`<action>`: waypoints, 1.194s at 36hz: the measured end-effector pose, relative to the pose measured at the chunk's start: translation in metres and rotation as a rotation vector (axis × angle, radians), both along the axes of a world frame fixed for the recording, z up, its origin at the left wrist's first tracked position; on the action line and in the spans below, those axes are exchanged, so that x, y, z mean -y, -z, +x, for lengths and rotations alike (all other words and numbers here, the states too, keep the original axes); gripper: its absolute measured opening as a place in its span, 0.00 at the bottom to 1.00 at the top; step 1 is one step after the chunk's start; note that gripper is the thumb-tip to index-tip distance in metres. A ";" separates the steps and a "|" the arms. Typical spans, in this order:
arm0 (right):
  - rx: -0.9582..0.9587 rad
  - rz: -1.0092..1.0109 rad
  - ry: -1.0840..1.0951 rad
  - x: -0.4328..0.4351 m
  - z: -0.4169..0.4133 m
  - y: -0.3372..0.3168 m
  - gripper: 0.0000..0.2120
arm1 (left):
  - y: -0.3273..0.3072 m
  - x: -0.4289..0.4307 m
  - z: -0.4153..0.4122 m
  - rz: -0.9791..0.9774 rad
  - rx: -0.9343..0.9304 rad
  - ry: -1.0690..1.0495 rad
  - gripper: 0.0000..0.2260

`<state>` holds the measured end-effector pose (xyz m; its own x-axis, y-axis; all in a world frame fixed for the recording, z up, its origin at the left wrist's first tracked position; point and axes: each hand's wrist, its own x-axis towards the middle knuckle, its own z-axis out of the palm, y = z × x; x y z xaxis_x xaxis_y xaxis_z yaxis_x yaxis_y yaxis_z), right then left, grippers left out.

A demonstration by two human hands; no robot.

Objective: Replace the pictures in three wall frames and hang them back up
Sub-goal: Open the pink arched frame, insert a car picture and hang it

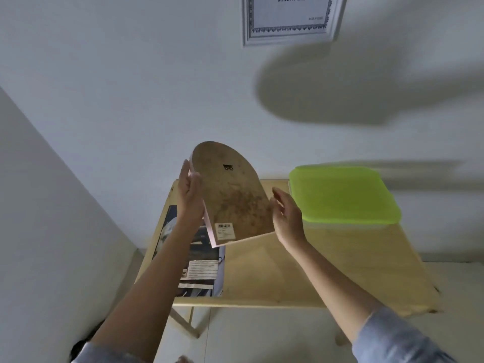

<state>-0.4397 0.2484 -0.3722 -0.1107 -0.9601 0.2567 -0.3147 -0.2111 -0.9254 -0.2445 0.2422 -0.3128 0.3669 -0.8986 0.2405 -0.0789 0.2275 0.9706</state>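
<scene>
I hold an arch-topped picture frame (235, 197) up in front of the wall, its brown backboard facing me, with a small black hanger near the top and a barcode sticker near the bottom. My left hand (189, 195) holds its left edge, fingers straight along the pink rim and thumb on the back. My right hand (286, 216) touches the right edge with fingers loosely curved. A white rectangular frame (290, 35) with an ornate inner border hangs on the wall above.
A light wooden table (301, 271) stands against the wall below the frame. Printed pictures (201, 268) lie on its left part. A lime-green lidded container (343, 195) sits at its back right. A wall corner runs along the left.
</scene>
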 end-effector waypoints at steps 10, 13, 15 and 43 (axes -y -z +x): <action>0.152 0.441 -0.043 -0.007 -0.011 0.030 0.15 | 0.036 -0.035 0.002 0.158 -0.087 0.150 0.13; 0.144 0.453 0.026 -0.021 -0.021 0.044 0.16 | 0.057 -0.038 -0.002 0.250 -0.070 0.181 0.13; 0.161 0.465 0.085 -0.029 -0.029 0.053 0.16 | 0.076 -0.039 -0.004 0.340 0.019 0.218 0.14; -0.234 0.435 0.204 -0.077 -0.065 0.130 0.22 | 0.186 -0.034 -0.052 0.701 0.388 0.271 0.24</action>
<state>-0.5044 0.3253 -0.5023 -0.2942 -0.9482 -0.1203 -0.5173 0.2638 -0.8141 -0.2960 0.2760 -0.4991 0.1235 -0.9319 -0.3411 -0.4653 -0.3580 0.8095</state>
